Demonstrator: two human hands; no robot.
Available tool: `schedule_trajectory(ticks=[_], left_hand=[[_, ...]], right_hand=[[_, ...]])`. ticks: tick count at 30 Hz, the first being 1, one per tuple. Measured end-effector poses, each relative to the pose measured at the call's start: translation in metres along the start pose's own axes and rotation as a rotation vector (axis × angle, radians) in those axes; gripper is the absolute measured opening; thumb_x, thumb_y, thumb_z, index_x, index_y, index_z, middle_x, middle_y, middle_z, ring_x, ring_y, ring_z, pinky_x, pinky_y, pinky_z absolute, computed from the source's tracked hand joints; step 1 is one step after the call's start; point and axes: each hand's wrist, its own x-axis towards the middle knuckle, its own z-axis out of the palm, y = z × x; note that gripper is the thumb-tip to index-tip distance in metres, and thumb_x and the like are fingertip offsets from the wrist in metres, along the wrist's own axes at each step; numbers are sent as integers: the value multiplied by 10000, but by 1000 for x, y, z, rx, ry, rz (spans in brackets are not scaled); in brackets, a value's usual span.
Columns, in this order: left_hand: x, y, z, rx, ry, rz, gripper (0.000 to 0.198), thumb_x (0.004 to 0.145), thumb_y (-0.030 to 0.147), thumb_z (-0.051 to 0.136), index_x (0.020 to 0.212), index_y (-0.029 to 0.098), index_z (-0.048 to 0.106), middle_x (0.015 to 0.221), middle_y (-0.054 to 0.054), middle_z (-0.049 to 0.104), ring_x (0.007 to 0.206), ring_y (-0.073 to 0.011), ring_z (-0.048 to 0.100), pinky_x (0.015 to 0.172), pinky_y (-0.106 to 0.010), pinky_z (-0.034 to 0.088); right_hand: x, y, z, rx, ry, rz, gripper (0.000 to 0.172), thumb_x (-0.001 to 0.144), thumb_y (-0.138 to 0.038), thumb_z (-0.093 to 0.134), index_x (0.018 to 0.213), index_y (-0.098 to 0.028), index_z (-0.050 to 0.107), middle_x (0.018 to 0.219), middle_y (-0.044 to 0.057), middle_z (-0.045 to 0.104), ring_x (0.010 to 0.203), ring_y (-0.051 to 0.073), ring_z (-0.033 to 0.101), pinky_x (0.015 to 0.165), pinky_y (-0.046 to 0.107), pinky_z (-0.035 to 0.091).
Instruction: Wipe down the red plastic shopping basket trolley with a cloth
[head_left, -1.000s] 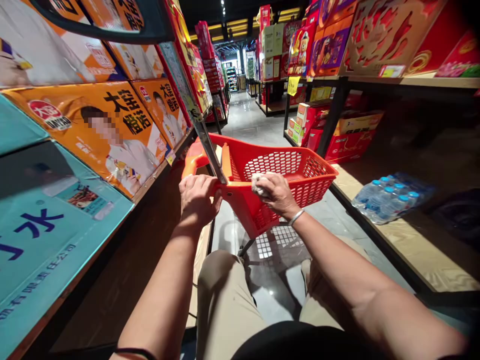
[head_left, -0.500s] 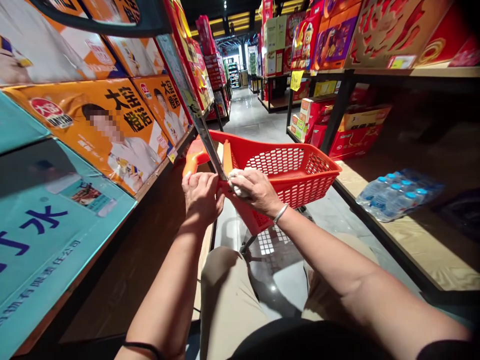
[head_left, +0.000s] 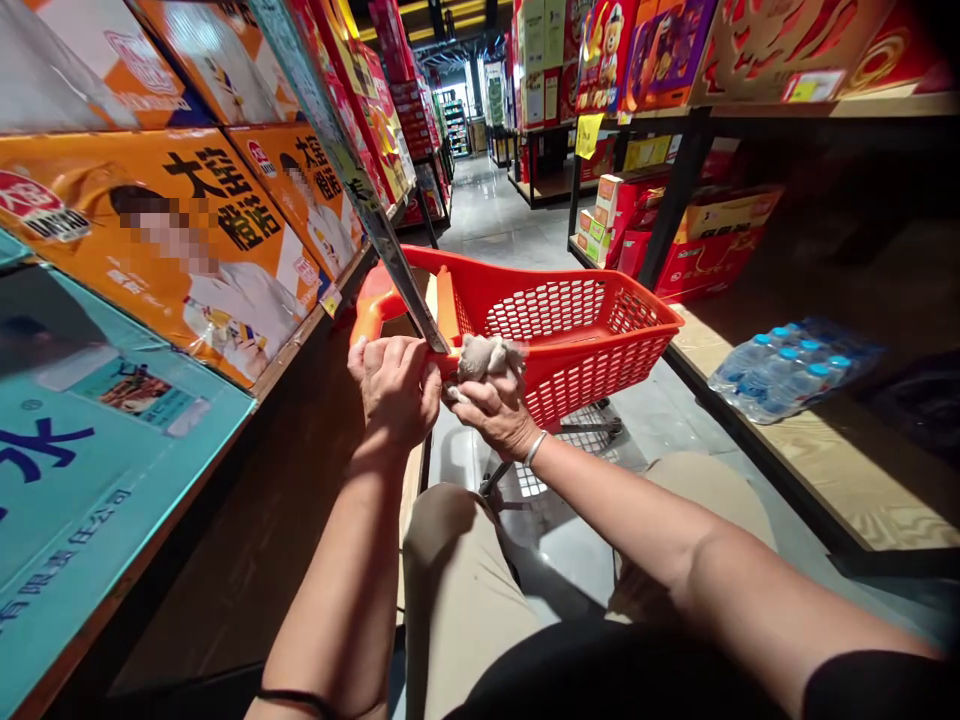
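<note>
A red plastic shopping basket (head_left: 600,345) on a wheeled frame stands in the aisle in front of my knees. My left hand (head_left: 394,385) is closed around the basket's near rim, beside its grey pull handle (head_left: 390,255). My right hand (head_left: 491,410) grips a crumpled grey-white cloth (head_left: 486,355) and presses it against the near rim, right next to my left hand. A thin metal bracelet sits on my right wrist.
Orange and teal cartons (head_left: 187,240) fill the shelves on my left. A wooden shelf (head_left: 840,470) on the right carries a shrink-wrapped pack of water bottles (head_left: 780,375). Red gift boxes (head_left: 697,270) line the right shelves. The shiny tiled aisle (head_left: 487,215) runs ahead.
My right hand slid the cloth leftward along the basket's near rim until it met my left hand. The view dipped slightly.
</note>
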Motion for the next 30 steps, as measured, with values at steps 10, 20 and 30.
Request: schedule_trajectory(ticks=[10, 20, 30], left_hand=[[0, 0, 7, 28, 30, 35, 241, 930, 345, 527, 1083, 198, 642, 1088, -114, 681, 1123, -308, 544, 1192, -528, 189], [-2, 2, 6, 21, 52, 26, 241, 893, 320, 557, 1083, 197, 638, 1094, -118, 687, 1118, -315, 554, 1190, -542, 196], [-4, 2, 7, 45, 94, 43, 231, 898, 335, 525, 1075, 239, 637, 1063, -101, 698, 1074, -313, 575, 1194, -557, 222]], right_hand=[[-77, 11, 16, -61, -258, -89, 177, 928, -203, 666, 962, -358, 744, 1091, -3, 715, 1007, 211, 474, 845, 402, 372], [-42, 16, 4, -63, -53, 8, 232, 948, -259, 634, 1115, -383, 738, 1272, 20, 665, 1204, 259, 462, 989, 454, 361], [18, 11, -62, 4, 35, 12, 275, 939, -346, 615, 1196, -364, 711, 1344, 39, 607, 1306, 266, 450, 1083, 458, 360]])
